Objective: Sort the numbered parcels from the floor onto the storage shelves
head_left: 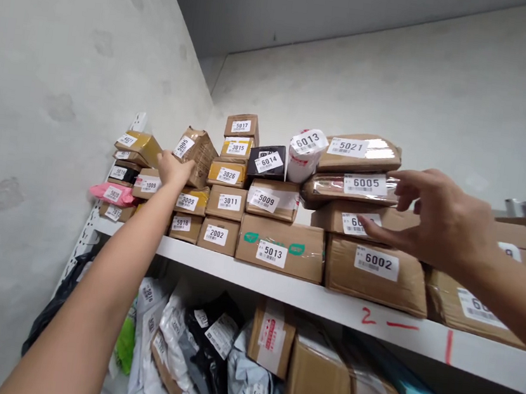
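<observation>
Our left grip point(175, 169) holds the tilted brown cardboard box point(200, 154) just above; holding loosely could drop it. Our right grip point(447, 216), spread apart, could bump the flat brown taped parcel point(350, 187) beside it.

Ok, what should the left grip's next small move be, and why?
Probably ease the tilted brown cardboard box labelled 5005 level with the left grip: that grip is at its lower corner, and its white paper label slants steeply.
</observation>
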`<state>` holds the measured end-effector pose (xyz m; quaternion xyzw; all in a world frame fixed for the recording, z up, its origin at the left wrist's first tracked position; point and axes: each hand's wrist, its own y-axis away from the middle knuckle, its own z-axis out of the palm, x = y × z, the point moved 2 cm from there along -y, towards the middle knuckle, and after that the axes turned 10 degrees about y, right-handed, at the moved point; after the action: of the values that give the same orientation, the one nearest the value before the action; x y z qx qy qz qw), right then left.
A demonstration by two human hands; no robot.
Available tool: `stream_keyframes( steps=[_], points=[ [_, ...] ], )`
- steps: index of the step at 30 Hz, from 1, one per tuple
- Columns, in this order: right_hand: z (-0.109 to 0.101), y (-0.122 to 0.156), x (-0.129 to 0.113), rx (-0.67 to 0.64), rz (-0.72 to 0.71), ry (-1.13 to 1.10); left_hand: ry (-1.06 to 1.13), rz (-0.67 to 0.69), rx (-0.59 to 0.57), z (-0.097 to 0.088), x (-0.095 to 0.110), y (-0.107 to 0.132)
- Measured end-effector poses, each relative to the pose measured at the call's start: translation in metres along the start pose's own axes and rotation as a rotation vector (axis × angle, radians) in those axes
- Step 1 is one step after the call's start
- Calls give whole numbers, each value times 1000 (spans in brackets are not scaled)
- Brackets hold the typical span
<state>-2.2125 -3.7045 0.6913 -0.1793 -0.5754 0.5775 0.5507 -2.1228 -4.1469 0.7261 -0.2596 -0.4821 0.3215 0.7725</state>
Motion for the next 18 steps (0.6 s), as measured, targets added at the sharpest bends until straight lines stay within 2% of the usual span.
stream_keyframes(
  steps=[6,11,18],
  points=[
    [2,13,12,-80,120,-15,-30,6,59,4,14,0],
    [-9,16,12,-81,189,-86,-62,39,84,4,25,-14],
    [-24,30,26,-50,202,-65,-181,-16,-6,-1,31,-41]
  ],
)
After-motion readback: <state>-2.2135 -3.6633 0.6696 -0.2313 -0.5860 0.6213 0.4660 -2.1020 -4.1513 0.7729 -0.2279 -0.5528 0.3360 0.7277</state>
